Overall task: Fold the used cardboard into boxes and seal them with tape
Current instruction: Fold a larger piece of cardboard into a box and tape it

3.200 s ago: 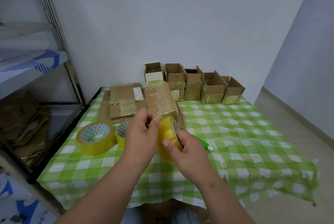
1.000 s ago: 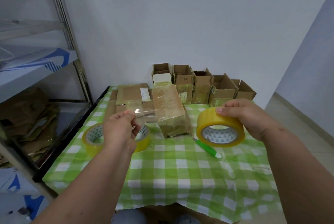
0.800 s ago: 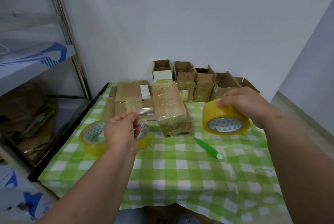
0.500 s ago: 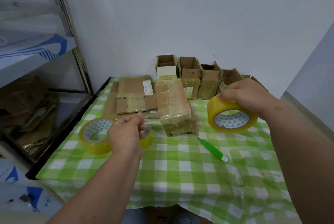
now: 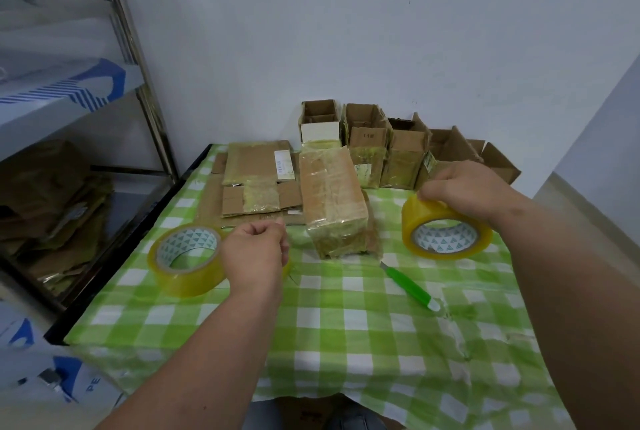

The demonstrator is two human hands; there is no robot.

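The right hand grips a tape roll above the worktop; the left hand is clenched, seemingly pinching the tape's free end. A folded box lies between them. The sealing step seems underway; next, lay tape over the box seam.

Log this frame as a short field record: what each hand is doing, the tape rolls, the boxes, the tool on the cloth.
right hand: grips a tape roll from above, held over the table
left hand: fingers pinched together; a tape strip between them cannot be made out
second tape roll: lies flat on the checked cloth, beside the left hand
taped box: closed, wrapped in tape, mid-table
flat cardboard: stacked left of the taped box
open boxes: row along the wall
green cutter: on the cloth, untouched
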